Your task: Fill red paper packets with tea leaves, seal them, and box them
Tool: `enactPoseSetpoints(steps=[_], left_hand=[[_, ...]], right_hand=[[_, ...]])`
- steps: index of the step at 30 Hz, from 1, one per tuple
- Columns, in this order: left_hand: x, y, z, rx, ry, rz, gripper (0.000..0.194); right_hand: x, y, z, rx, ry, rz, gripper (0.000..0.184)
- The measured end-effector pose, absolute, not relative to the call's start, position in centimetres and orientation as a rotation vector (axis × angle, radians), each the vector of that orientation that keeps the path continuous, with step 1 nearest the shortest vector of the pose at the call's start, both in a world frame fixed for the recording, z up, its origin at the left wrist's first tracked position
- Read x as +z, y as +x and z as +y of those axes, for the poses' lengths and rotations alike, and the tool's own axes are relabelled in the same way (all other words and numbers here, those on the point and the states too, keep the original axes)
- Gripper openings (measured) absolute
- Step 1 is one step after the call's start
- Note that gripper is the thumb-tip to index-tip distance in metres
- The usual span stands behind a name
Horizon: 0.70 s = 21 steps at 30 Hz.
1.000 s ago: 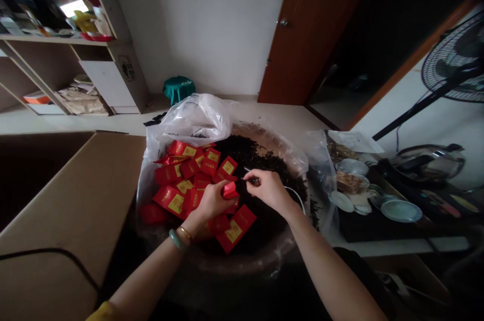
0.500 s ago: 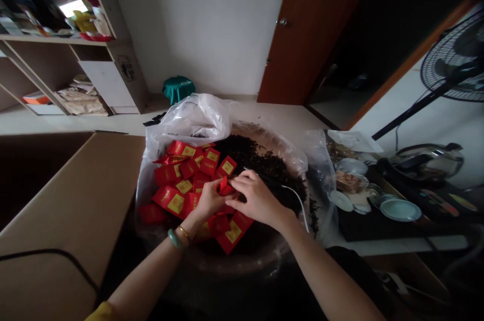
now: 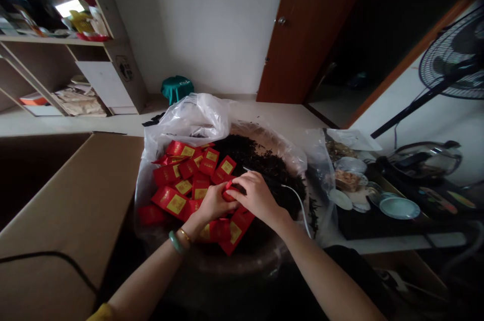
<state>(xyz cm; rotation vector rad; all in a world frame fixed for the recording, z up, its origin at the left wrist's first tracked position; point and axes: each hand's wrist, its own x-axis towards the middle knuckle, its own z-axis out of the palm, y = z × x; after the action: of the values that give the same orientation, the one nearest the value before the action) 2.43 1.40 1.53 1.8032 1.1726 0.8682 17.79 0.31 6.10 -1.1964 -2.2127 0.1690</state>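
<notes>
A wide round basket [image 3: 264, 255] lined with clear plastic holds a heap of dark loose tea leaves [image 3: 260, 159] and several small red packets with gold labels [image 3: 181, 180]. My left hand [image 3: 214, 202] and my right hand [image 3: 253, 195] meet over the middle of the basket, both with fingers closed on one small red packet [image 3: 229, 193] pinched between them. A thin white tool or cord [image 3: 298, 200] runs along under my right hand. A green bangle sits on my left wrist.
A large open cardboard box [image 3: 75, 200] stands to the left. A dark tray [image 3: 378, 220] with small dishes, cups and a kettle [image 3: 423, 159] lies to the right. A standing fan [image 3: 449, 64], shelves [image 3: 56, 59] and a brown door [image 3: 306, 28] are behind.
My right hand has moved left from the tea leaves to join my left hand on the red packet, and both now press on it together.
</notes>
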Motion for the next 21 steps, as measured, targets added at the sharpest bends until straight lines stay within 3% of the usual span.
enactPoseSetpoints(steps=[7,11,21], left_hand=[[1.8,2.2,1.3,0.907,1.875,1.205,0.021],[1.8,2.2,1.3,0.906,1.880,1.200,0.023],[2.1,2.2,1.2,0.781,1.997,1.447,0.030]], right_hand=[[5.7,17.7,0.3,0.258,-1.163,-2.316,0.028],[6.2,18.0,0.4,0.338,-1.185,-2.203,0.016],[6.7,17.0,-0.1,0.660,-1.348,-2.026,0.008]])
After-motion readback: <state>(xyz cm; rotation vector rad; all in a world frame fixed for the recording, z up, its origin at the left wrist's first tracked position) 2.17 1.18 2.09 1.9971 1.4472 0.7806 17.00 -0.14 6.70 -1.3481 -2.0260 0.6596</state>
